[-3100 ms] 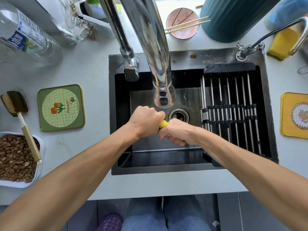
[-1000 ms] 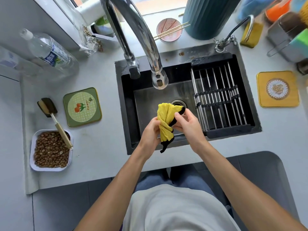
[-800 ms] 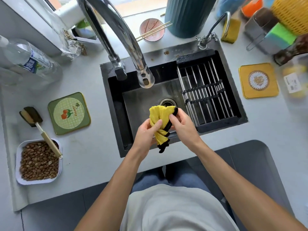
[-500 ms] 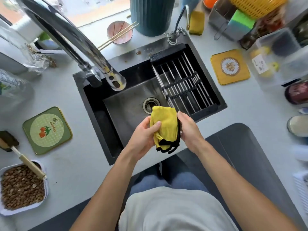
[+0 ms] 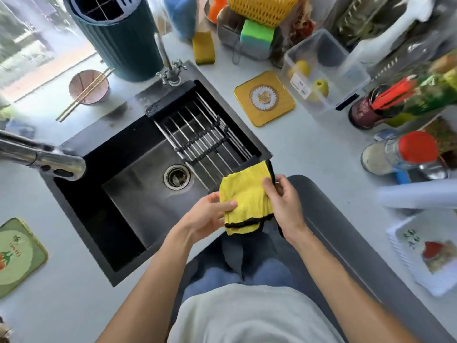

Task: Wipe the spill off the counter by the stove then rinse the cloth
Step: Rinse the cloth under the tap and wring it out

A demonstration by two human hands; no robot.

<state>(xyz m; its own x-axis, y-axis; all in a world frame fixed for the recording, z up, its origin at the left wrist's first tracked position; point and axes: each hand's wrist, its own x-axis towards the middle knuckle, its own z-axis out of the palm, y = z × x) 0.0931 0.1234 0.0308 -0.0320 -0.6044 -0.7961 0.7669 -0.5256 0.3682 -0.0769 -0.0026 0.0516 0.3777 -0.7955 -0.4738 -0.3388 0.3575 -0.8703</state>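
Note:
A yellow cloth (image 5: pixel 247 194) with black edging is spread flat and folded between both hands, over the front right corner of the black sink (image 5: pixel 103 184). My left hand (image 5: pixel 205 216) pinches its lower left side, thumb on top. My right hand (image 5: pixel 284 206) grips its right edge. The chrome tap spout (image 5: pixel 49 162) reaches in from the left over the basin; no water runs from it. No stove is in view.
A roll-up metal rack (image 5: pixel 202 142) covers the sink's right part. A yellow coaster (image 5: pixel 264 97), a clear box with lemons (image 5: pixel 321 75), jars and bottles (image 5: pixel 400 154) crowd the right counter. A bowl with chopsticks (image 5: pixel 89 87) and a teal utensil holder (image 5: pixel 116 35) stand behind the sink.
The cloth went from wrung tight in both fists to opened out and folded flat. The hands carried it from over the drain to the sink's front right corner; the view swung right.

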